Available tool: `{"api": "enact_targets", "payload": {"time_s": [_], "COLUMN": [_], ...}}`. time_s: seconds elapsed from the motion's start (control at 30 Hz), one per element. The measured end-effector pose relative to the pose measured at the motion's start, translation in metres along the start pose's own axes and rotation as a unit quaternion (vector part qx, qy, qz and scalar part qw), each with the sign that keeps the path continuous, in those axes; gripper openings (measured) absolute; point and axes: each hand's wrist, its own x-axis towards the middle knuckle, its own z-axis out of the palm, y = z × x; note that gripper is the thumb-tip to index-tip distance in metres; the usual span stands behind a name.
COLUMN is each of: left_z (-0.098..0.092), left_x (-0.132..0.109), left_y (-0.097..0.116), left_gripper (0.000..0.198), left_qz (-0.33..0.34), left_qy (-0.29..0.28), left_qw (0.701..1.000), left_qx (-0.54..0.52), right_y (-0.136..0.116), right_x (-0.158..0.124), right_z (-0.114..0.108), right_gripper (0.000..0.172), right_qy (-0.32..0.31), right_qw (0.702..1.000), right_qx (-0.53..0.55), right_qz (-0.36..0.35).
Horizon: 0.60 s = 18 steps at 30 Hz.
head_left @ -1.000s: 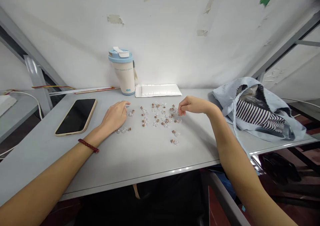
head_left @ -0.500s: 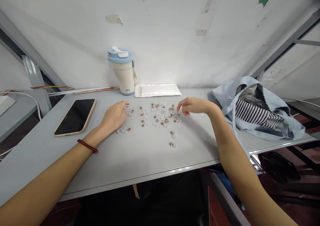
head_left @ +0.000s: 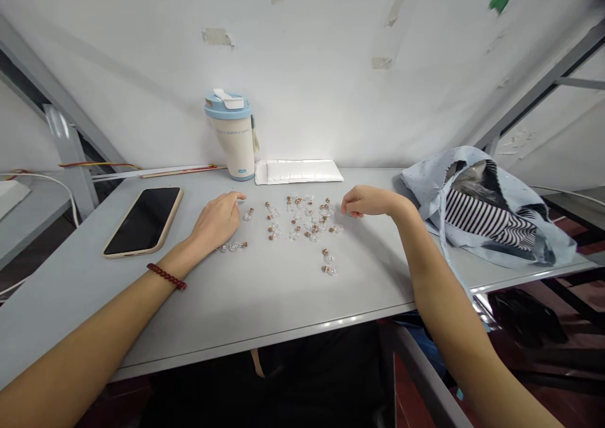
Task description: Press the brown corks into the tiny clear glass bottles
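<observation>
Several tiny glass bottles with cork stoppers [head_left: 295, 234] lie scattered in a loose group on the grey table [head_left: 265, 289]. My left hand [head_left: 215, 221] rests on the table at the group's left side, its fingertips close to a single bottle [head_left: 247, 214] and just above a small pair [head_left: 235, 246]. My right hand [head_left: 368, 201] hovers at the group's right side with its fingers drawn together by the bottles there [head_left: 335, 229]. Whether those fingers hold a bottle is too small to tell.
A black phone in a beige case [head_left: 142, 221] lies left of my left hand. A blue-lidded cream tumbler [head_left: 231, 139] and a white padded envelope [head_left: 297, 172] stand at the back. A pale blue cloth bag [head_left: 486, 210] lies at the right.
My right hand has shifted slightly right, with its fingers drawn closer together. My left hand has stayed in place, and the bottles show no clear movement.
</observation>
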Motion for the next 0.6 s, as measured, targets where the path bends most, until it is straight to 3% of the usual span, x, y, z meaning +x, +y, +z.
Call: {"api": "enact_targets", "payload": {"time_s": [0.17, 0.37, 0.47, 0.6], "left_z": [-0.0004, 0.0012, 0.0007, 0.0001], "left_x": [0.0001, -0.0004, -0.0006, -0.0001], "left_y": [0.0011, 0.0000, 0.0008, 0.0004], "left_gripper": [0.046, 0.045, 0.046, 0.046], "left_qz": [-0.006, 0.000, 0.000, -0.001], "left_qy": [-0.001, 0.006, 0.004, 0.007], "left_qw": [1.000, 1.000, 1.000, 1.000], "left_qx": [0.001, -0.001, -0.001, 0.002], "right_y": [-0.0043, -0.0060, -0.0085, -0.0079], "right_x": [0.0030, 0.0022, 0.0017, 0.0035], "right_z": [0.0045, 0.0051, 0.0065, 0.0089], "right_gripper": [0.036, 0.024, 0.024, 0.024], "right_qy": [0.027, 0.016, 0.032, -0.007], "right_qw": [0.998, 0.999, 0.998, 0.995], "right_qx": [0.015, -0.029, -0.012, -0.001], "right_qz": [-0.051, -0.014, -0.058, -0.097]}}
